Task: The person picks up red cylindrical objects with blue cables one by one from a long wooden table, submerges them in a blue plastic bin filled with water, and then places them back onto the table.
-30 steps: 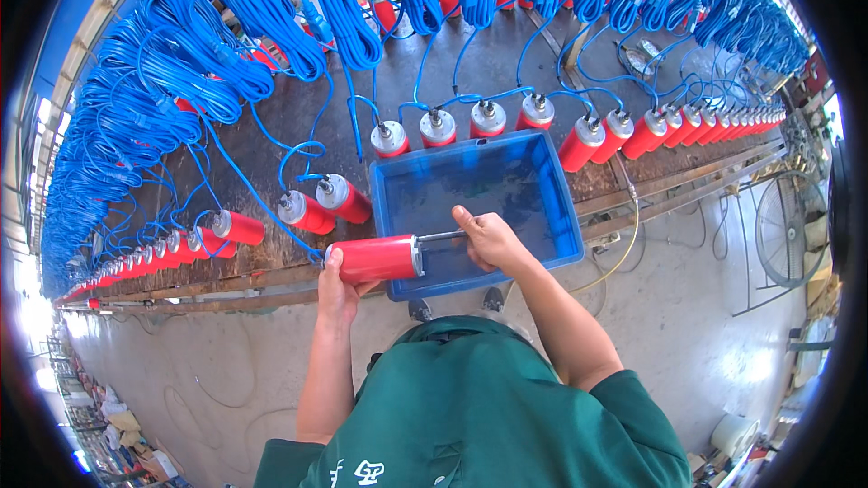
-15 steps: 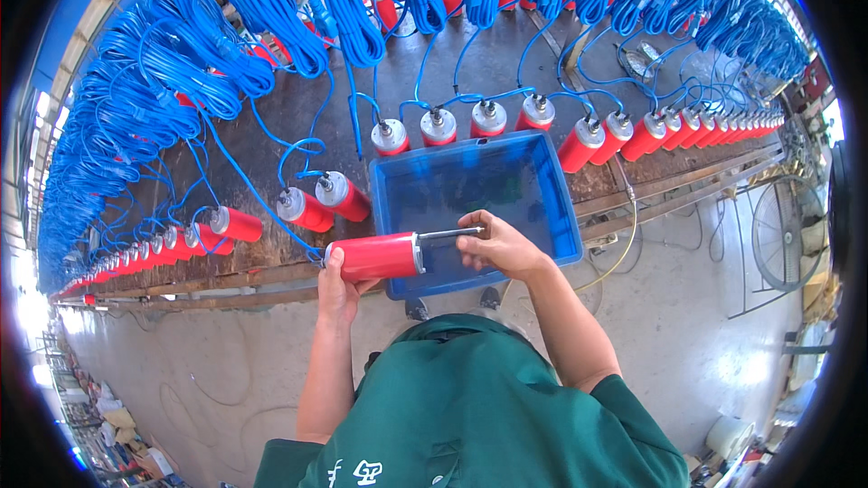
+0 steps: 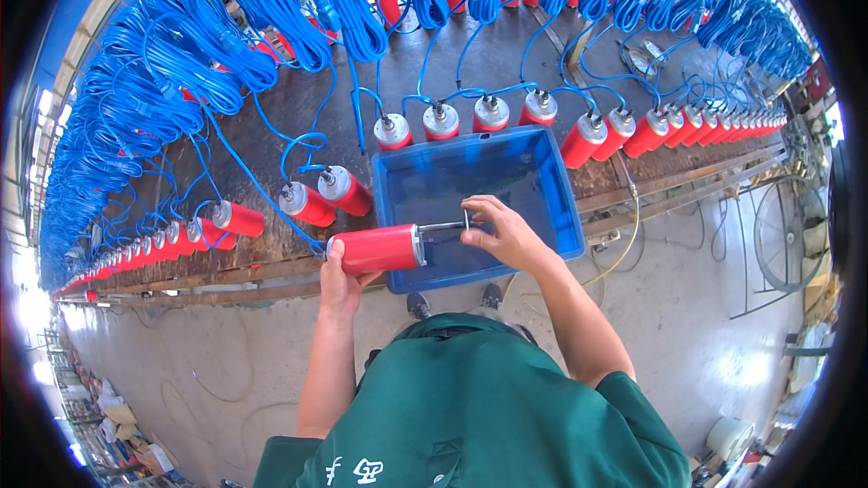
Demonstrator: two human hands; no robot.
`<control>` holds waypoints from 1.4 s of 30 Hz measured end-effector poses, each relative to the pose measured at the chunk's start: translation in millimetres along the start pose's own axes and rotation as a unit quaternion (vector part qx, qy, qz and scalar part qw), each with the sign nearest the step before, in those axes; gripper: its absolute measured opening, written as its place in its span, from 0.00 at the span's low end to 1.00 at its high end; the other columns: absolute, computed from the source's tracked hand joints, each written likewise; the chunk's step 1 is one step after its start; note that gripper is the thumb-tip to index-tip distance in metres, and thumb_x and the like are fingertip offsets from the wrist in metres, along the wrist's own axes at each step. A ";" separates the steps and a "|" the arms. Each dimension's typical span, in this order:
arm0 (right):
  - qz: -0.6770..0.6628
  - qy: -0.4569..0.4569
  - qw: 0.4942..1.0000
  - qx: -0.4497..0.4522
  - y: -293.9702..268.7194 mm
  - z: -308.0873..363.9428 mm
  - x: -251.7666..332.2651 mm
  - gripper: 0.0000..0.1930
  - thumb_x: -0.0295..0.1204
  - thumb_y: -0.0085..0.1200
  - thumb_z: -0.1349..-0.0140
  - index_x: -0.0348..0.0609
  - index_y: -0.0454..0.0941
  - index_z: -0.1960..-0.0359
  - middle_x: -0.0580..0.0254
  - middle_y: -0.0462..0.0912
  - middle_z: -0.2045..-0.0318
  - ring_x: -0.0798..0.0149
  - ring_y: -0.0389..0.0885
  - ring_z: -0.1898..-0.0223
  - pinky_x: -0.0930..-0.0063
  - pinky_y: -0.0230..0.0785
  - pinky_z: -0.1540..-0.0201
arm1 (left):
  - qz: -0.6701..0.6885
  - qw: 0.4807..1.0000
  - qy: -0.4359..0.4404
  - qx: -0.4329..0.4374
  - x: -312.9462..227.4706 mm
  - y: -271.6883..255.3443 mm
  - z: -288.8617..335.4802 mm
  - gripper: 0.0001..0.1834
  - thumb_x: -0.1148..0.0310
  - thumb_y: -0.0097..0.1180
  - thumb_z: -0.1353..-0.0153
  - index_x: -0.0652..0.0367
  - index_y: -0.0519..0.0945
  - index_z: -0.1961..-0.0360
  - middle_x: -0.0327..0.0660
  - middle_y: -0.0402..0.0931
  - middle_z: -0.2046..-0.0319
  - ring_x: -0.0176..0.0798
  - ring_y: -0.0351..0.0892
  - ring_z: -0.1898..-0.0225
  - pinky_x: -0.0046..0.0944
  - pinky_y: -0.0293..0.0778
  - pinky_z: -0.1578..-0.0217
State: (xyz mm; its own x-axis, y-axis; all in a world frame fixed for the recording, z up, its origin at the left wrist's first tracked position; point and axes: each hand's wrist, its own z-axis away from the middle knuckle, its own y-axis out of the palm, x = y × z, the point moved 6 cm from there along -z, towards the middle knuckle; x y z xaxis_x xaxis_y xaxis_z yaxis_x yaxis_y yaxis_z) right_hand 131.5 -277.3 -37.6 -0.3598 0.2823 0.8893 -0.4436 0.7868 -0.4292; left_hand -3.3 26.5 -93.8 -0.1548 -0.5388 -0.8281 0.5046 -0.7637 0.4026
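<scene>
My left hand grips a red cylinder with a silver end cap, held level over the front left corner of a blue plastic tub. A thin metal shaft sticks out of the cap toward the right. My right hand pinches the end of that shaft above the tub's inside. The tub sits at the near edge of a long dark workbench.
A long row of red cylinders with silver caps lies along the bench, each wired to a blue cable coiled and hung behind. Metal rails run along the bench front. Concrete floor lies below; a wire frame stands at the right.
My right hand has shifted slightly along the shaft, from a fuller grip to a fingertip pinch at its end. The red cylinder stays in place in my left hand.
</scene>
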 end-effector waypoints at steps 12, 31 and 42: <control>-0.202 0.389 0.893 0.104 34.3 11.4 -55.6 0.32 0.57 0.48 0.21 0.32 0.83 0.57 0.53 0.85 0.72 0.52 0.86 0.69 0.58 0.79 0.59 | -0.019 1.000 0.003 0.004 -2.0 4.8 3.3 0.34 0.42 0.55 0.26 0.66 0.77 0.38 0.55 0.85 0.46 0.54 0.90 0.48 0.56 0.91 0.52; -0.012 0.013 0.999 -0.042 -0.4 0.3 -6.1 0.19 0.41 0.53 0.19 0.39 0.82 0.41 0.59 0.85 0.69 0.70 0.82 0.75 0.71 0.77 0.68 | -0.010 1.000 0.004 -0.001 1.3 -1.5 0.2 0.35 0.42 0.59 0.28 0.65 0.77 0.39 0.54 0.86 0.47 0.54 0.90 0.49 0.58 0.90 0.51; -0.272 0.266 0.924 0.042 30.5 10.7 -33.2 0.21 0.45 0.57 0.22 0.38 0.80 0.43 0.60 0.84 0.73 0.72 0.82 0.73 0.75 0.72 0.73 | -0.010 1.000 0.003 0.002 1.5 -2.3 1.0 0.35 0.42 0.57 0.27 0.65 0.76 0.38 0.54 0.84 0.45 0.54 0.89 0.46 0.57 0.90 0.50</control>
State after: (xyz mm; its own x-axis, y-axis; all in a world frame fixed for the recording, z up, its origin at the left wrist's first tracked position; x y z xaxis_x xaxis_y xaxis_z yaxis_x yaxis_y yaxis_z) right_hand 121.1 -268.5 -81.9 0.3786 0.1051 0.9196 -0.5101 0.8527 0.1126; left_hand -5.5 27.1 -95.6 -0.1604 -0.5206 -0.8386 0.4977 -0.7763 0.3868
